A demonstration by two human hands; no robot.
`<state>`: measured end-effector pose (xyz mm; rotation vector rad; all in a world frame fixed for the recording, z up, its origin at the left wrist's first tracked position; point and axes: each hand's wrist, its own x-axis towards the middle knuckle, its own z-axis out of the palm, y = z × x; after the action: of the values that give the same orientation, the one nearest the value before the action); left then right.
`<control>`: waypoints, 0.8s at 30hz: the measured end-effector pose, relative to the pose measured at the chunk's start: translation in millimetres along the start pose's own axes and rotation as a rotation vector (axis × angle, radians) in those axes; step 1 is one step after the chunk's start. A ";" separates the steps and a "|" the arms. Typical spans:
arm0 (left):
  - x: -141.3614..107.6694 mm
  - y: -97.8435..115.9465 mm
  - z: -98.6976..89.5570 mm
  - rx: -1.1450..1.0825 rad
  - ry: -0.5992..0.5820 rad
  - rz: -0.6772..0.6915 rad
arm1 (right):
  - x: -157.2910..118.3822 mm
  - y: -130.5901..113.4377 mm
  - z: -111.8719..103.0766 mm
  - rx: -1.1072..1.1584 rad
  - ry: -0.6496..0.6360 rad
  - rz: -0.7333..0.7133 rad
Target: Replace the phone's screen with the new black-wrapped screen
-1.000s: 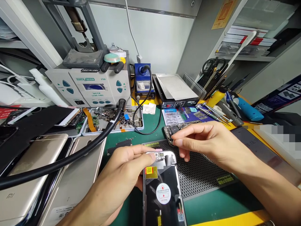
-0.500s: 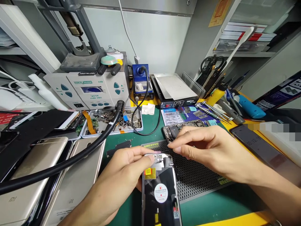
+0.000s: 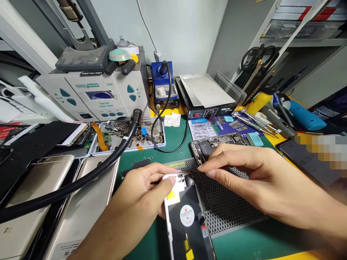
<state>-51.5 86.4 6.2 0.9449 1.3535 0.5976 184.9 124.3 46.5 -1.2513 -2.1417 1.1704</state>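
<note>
My left hand (image 3: 141, 198) is closed on the upper left corner of a phone screen assembly (image 3: 177, 233), its inner side facing me. That side is black, with a round white sticker and yellow tape pieces. My right hand (image 3: 252, 180) hovers above and to the right of the screen, thumb and forefinger pinched together. Whatever might be between those fingertips is too small or hidden to make out. Behind it an opened phone body (image 3: 207, 146) shows its battery and boards, partly covered by the hand. A black perforated mat (image 3: 230, 213) lies under my right hand.
A hot-air station (image 3: 94, 97) stands back left, its black hose (image 3: 114, 153) crossing over several phones. Nearby are a tray of circuit boards (image 3: 130, 135), a soldering station (image 3: 162, 83) and a heating plate (image 3: 208, 94). Screwdrivers (image 3: 253, 121) and another phone (image 3: 306, 159) lie right.
The view has shifted lower and closer. The screen has tilted slightly in my left hand, with a brighter glare on its top end. My right hand keeps its pinch near the screen's top right.
</note>
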 end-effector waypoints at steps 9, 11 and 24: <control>3.8 9.7 7.2 0.067 0.130 0.083 | 4.4 6.7 -0.4 0.235 0.106 0.197; 2.9 11.1 9.3 0.145 0.187 0.108 | 6.2 9.5 2.3 0.265 0.123 0.231; 6.1 8.6 3.7 0.675 0.389 0.341 | 9.3 9.7 -3.2 0.313 0.084 0.276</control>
<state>-45.6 95.1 10.0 1.6936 1.8078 0.6080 187.2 136.1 39.7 -1.4489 -1.6808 1.4692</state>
